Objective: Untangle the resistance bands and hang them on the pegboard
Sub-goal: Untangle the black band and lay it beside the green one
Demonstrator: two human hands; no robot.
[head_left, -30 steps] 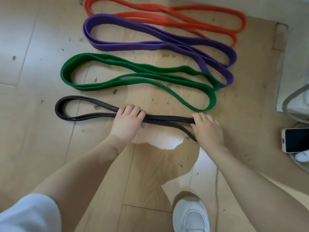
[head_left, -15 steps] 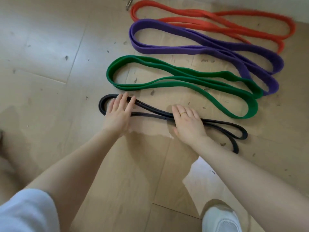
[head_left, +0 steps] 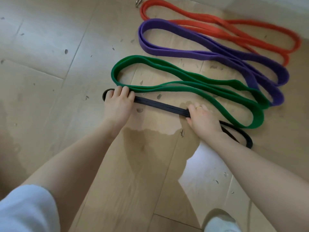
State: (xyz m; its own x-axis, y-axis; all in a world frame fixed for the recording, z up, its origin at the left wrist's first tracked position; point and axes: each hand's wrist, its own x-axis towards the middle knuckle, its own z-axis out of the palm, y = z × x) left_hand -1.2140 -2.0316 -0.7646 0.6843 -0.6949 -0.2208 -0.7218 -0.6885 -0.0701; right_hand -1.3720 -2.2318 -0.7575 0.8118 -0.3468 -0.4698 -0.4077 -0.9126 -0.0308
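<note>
Several resistance bands lie side by side in folded loops on the wooden floor: a thin black one [head_left: 160, 105] nearest me, then green [head_left: 184, 77], purple [head_left: 184, 52] and orange-red [head_left: 217, 25] farthest away. My left hand [head_left: 118, 104] grips the black band near its left end, fingers curled over it. My right hand [head_left: 202, 118], wearing a ring, grips the same band right of its middle. Between my hands the black strands run bunched together and straight. Its right loop [head_left: 240, 134] lies on the floor past my right wrist. No pegboard is in view.
A metal ring [head_left: 138, 4] lies at the top edge by the orange-red band's left end. My white shoe [head_left: 220, 223] stands at the bottom right. A pale wall base runs along the top right. Bare floor extends to the left.
Both hands lay flat on the black band before; now their fingers curl round it and its strands are pulled together. My left hand sits nearer the band's left end.
</note>
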